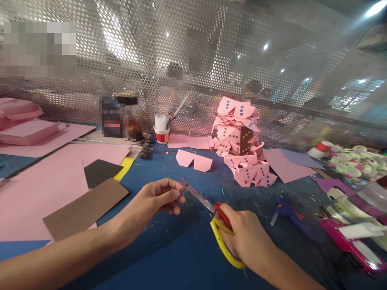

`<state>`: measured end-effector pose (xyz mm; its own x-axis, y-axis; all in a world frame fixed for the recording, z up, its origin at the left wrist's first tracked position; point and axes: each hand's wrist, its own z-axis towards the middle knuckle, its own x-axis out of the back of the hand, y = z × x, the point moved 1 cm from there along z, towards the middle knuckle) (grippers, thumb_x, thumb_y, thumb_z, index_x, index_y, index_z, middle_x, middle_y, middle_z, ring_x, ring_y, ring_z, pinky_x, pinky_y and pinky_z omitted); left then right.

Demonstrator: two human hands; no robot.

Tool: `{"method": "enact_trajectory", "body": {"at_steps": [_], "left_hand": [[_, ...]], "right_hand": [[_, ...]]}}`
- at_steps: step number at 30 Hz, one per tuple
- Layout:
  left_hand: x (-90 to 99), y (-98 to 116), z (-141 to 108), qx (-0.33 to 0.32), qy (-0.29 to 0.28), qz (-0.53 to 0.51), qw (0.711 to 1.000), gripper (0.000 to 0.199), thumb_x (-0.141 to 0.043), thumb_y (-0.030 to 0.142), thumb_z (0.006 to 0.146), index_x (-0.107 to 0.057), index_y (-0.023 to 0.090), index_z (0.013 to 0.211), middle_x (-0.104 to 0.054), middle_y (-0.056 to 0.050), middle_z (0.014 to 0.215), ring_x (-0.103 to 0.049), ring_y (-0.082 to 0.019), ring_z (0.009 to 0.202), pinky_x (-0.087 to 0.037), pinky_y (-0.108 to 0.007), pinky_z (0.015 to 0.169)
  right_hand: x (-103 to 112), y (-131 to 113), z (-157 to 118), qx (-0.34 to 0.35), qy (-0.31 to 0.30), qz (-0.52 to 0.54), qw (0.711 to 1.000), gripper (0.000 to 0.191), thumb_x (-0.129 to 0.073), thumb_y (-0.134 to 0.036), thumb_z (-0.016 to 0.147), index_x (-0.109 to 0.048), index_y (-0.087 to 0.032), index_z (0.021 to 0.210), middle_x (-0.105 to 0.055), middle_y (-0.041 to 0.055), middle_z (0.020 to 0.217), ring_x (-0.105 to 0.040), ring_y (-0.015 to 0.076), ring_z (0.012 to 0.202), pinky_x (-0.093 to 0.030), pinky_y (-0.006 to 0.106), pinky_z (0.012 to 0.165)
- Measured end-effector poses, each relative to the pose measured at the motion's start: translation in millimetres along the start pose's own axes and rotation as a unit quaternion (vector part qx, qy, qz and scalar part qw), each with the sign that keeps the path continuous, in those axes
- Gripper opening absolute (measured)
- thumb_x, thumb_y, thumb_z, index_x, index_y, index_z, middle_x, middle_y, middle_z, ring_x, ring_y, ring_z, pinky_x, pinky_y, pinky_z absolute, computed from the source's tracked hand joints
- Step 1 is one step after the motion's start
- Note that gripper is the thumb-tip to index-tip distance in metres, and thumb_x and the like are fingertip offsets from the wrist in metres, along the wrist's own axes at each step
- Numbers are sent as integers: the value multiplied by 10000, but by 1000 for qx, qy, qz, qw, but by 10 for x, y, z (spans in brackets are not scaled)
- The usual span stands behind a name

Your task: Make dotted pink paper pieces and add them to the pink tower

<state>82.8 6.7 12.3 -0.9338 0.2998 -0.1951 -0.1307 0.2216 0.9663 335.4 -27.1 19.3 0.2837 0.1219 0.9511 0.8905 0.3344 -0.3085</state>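
My right hand (242, 229) grips a pair of scissors (205, 204) with red and yellow handles, its blades pointing up and left. Close by the blade tips is my left hand (165, 195), its thumb and fingers curled together. A tiny dark bit shows where fingertips and blade tips nearly meet; whether the fingers pinch it is unclear. Beyond them lies a pink paper cutout (194, 160) with a notch in its lower edge. Behind to the right rises a stack of similar pink cutouts (242, 141) bearing small blue, brown and yellow squares.
Brown card (87, 207), black card (101, 173) and large pink sheets (39, 193) cover the left. A paper cup (161, 134) and a lidded jar (133, 119) stand before the perforated metal screen. Rightward are a blue glue gun (286, 211) and a magenta tool (352, 245).
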Motion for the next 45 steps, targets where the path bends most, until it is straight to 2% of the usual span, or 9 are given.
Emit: {"method": "enact_trajectory", "body": {"at_steps": [7,23,31,36,45], "left_hand": [[-20,28,-22,2,0,-4,1000,215,-674,373,896,-652,183,996,-687,-17,887,-617,-113,657,-480,-245,648],[-23,34,-19,-2,3,-5,1000,210,-677,362,897,-643,178,990,-683,-7,861,-627,-110,648,-480,-248,645],[-48,81,-35,1,16,6,1000,223,-680,367,888,-639,176,997,-685,-9,859,-617,-108,647,-472,-249,644],[-71,112,-46,-2,24,5,1000,233,-684,374,882,-632,171,985,-681,-17,862,-611,-115,658,-466,-255,648],[-62,93,-48,-11,14,-1,1000,204,-678,356,885,-611,169,929,-679,-28,887,-604,-116,651,-463,-261,644]], "right_hand": [[-24,11,-24,-5,2,11,1000,95,-569,-184,818,-602,-223,899,-709,-18,632,-706,187,595,-292,239,499],[-13,-2,-6,-7,-11,15,1000,106,-558,-188,814,-616,-215,899,-696,-8,616,-673,171,561,-275,240,496],[4,31,-30,15,-2,37,999,131,-508,-195,850,-563,-218,966,-669,-20,650,-624,157,546,-276,251,521],[13,25,-40,29,3,28,999,252,-512,-169,834,-520,-218,1081,-670,-21,720,-615,162,590,-269,267,552],[9,16,-32,23,-14,13,1000,234,-539,-228,852,-553,-230,1085,-692,-30,713,-662,174,632,-277,280,576]]}}
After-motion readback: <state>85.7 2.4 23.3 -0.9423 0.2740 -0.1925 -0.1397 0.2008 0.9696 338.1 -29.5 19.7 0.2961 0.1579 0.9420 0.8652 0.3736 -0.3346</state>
